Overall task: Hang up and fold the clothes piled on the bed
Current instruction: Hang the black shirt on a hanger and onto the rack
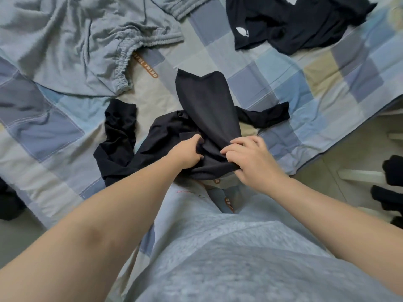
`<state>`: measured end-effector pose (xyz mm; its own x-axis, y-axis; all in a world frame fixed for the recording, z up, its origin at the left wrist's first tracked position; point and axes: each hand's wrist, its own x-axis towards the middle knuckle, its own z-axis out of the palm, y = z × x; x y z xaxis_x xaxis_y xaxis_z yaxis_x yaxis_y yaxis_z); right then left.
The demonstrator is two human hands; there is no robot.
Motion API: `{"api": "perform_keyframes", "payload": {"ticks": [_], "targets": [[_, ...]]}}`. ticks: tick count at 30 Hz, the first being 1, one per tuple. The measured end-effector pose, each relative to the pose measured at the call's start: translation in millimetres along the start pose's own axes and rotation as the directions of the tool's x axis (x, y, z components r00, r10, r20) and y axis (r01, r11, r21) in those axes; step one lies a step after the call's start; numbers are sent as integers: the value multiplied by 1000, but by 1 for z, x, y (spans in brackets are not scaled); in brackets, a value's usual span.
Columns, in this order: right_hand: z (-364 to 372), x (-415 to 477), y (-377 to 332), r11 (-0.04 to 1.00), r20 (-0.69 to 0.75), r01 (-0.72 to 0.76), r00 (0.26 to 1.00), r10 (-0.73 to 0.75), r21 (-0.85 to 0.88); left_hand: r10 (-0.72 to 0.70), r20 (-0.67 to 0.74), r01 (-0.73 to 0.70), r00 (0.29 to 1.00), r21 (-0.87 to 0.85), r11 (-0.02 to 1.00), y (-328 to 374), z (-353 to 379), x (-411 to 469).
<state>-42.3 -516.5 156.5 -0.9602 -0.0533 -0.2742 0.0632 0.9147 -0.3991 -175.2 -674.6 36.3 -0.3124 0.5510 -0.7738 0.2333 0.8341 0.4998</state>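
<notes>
Checked blue, grey and beige bedding covers the bed [283, 83]. Grey trousers [72, 40] are spread at its far left, and a black shirt [294, 22] is crumpled at the far right. Near the front edge, a black garment [207, 110] is gripped by the left hand [187, 152] and the right hand [250, 158], both closed on its bunched near end.

Small brown tags [145, 64] with pale lettering sit on the checked bedsheet [272, 83], left of centre and lower centre of the frame; the letters are too blurred to read.
</notes>
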Motion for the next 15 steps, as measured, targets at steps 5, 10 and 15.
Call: {"api": "perform_keyframes", "payload": {"ticks": [5, 10, 15], "targets": [[-3, -15, 4, 997, -47, -49, 998, 52, 59, 6, 43, -10, 999, 70, 998, 16, 11, -16], [0, -27, 29, 994, -104, -50, 993, 60, 101, -160, -253, 117, 954, -176, 977, 34, 22, -24], [12, -56, 85, 992, 64, -34, 998, 26, 119, -626, -233, 59, 744, -911, 409, 81, 31, -37]]}}
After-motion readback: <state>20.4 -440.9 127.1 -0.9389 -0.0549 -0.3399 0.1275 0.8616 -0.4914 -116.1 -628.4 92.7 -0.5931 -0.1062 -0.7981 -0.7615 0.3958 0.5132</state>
